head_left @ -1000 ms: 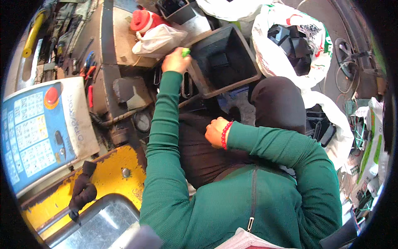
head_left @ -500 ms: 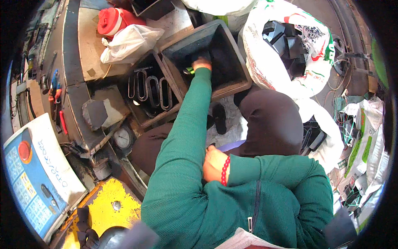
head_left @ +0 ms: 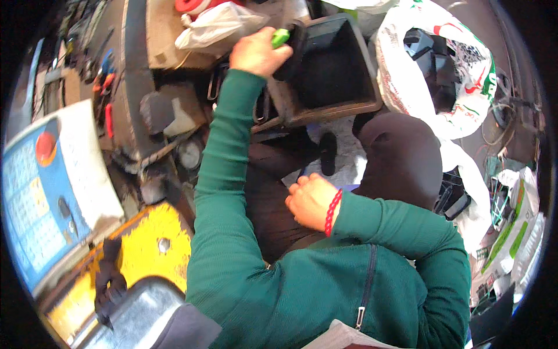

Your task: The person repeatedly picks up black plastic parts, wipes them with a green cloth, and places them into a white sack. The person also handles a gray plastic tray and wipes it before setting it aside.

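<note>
My left hand [head_left: 258,53] is closed around a bright green handle [head_left: 280,38] attached to a dark piece [head_left: 292,52] whose kind I cannot make out. It is raised over the left rim of a dark plastic bin [head_left: 349,110]. My right hand [head_left: 314,202], with a red bead bracelet [head_left: 333,212] at the wrist, hovers over my lap. Its fingers are loosely bent and slightly apart, with nothing visible in them. Partly behind my left forearm, a second bin holds dark looped parts [head_left: 263,107].
A white sack [head_left: 401,87] of black plastic pieces stands right of the bin. At the far left, a white plastic bag [head_left: 218,28] lies near a red container [head_left: 192,4]. On the near left are a control panel [head_left: 52,203] with a red button and a yellow machine part [head_left: 148,244].
My left hand has come up out of the bin and moved left with the green-handled item. My right hand has shifted slightly up and its fingers now show. The view has shifted too.
</note>
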Demonstrator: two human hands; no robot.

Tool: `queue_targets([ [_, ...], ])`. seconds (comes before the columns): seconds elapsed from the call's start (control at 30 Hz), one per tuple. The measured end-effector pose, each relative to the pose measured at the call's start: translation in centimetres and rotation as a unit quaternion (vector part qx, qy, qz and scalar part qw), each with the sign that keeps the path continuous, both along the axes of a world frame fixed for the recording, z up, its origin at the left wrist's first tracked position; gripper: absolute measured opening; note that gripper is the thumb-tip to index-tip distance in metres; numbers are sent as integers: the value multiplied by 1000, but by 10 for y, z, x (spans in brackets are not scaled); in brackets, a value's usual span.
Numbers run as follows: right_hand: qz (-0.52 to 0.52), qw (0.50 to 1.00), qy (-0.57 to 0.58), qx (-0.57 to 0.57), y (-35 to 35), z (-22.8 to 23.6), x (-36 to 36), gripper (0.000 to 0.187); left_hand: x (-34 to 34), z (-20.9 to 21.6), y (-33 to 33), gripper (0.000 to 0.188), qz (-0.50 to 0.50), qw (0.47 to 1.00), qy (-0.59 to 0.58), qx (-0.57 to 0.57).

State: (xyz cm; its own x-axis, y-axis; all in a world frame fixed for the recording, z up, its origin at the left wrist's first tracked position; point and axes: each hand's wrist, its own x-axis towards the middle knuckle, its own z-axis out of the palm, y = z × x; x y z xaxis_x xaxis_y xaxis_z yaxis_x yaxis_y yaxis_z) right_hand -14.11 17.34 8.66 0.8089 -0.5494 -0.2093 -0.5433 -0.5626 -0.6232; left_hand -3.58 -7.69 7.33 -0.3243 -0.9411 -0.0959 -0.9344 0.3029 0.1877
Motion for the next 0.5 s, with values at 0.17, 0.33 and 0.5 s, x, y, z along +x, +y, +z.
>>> queue_targets([
  [0.17,33,999,34,3,-6,-3,10,28,93,77,68,31,141,976,-59,-158],
  [0.33,69,995,76,2,-7,-14,20,28,135,51,119,36,296,941,-161,-42],
  [0.5,69,993,92,7,-3,-26,23,22,182,-20,112,42,371,914,-160,28],
])
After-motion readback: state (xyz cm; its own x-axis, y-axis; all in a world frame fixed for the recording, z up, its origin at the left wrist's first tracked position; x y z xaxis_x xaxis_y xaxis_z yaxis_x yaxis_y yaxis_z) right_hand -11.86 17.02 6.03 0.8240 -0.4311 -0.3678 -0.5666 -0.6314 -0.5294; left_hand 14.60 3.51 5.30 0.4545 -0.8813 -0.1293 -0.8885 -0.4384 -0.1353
